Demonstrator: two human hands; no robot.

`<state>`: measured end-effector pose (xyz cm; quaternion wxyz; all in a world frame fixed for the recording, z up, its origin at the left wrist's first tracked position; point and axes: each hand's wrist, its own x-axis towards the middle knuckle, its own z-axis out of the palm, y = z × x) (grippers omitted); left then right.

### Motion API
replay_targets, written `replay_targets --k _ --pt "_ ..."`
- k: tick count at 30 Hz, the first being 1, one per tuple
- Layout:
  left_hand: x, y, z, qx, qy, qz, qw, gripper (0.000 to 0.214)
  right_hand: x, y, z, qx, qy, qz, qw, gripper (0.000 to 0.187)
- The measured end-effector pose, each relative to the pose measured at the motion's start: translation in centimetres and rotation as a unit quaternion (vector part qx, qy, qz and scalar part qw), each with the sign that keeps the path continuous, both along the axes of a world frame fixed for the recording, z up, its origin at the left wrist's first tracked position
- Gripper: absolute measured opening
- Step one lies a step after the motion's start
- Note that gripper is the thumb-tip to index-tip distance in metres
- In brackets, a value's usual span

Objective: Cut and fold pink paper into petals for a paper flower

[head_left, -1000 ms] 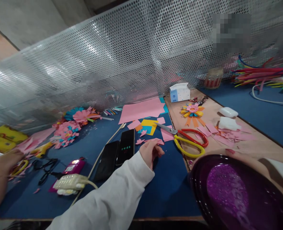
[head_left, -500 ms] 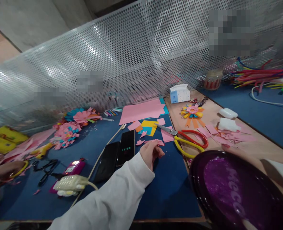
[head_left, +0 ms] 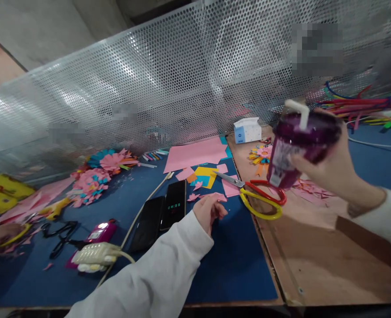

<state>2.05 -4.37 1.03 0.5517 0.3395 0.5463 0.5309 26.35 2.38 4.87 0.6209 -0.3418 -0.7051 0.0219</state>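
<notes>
Blue table (head_left: 235, 274), cluttered. My right hand (head_left: 334, 170) grips the purple cup (head_left: 286, 148); left hand (head_left: 209, 210) pinches pink paper (head_left: 219, 196). Too much tilt could drip onto the scissors (head_left: 241, 183).

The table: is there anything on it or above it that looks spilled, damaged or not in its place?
I see no spill or clear damage. What stands out is the purple cup with a straw, apparently tilted, in the right hand above the wooden board: a drinking cup seems odd so near paper scraps.
</notes>
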Motion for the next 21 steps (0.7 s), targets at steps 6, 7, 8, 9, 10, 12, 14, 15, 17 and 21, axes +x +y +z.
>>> replay_targets --k 6,7,8,9,10,12,14,15,17,21 --pt "0.1 0.0 -0.3 -0.009 0.003 -0.012 1.0 0.024 4.2 8.7 0.1 -0.079 0.002 -0.157 0.984 0.083" --pt "0.1 0.0 -0.3 -0.008 0.006 -0.014 1.0 0.024 4.9 9.9 -0.4 -0.104 0.006 -0.176 0.979 0.085" --pt "0.1 0.0 -0.4 -0.008 0.009 -0.016 1.0 0.024 5.5 10.8 -1.0 -0.125 0.009 -0.185 0.975 0.088" --pt "0.1 -0.1 -0.4 -0.006 0.011 -0.02 1.0 0.024 6.1 11.6 -1.6 -0.135 0.014 -0.199 0.971 0.089" --pt "0.1 -0.1 -0.5 -0.004 0.013 -0.026 1.0 0.024 6.6 12.2 -2.2 -0.14 0.019 -0.207 0.968 0.09" --pt "0.1 -0.2 -0.4 0.0 0.015 -0.038 0.999 0.024 7.5 13.0 -3.2 -0.14 0.021 -0.203 0.969 0.092" --pt "0.0 -0.4 -0.3 0.001 0.017 -0.048 0.999 0.023 8.0 13.5 -3.6 -0.132 0.018 -0.188 0.973 0.091" --pt "0.0 -0.4 -0.3 0.002 0.018 -0.052 0.998 0.023 8.2 13.5 -3.6 -0.135 0.017 -0.175 0.975 0.093" --pt "0.0 -0.5 -0.3 0.002 0.023 -0.057 0.998 0.023 8.1 13.2 -3.1 -0.155 0.008 -0.179 0.972 0.103" --pt "-0.1 -0.6 -0.5 0.003 0.033 -0.071 0.997 0.024 4.8 9.0 -1.0 -0.111 -0.052 -0.263 0.957 0.102"
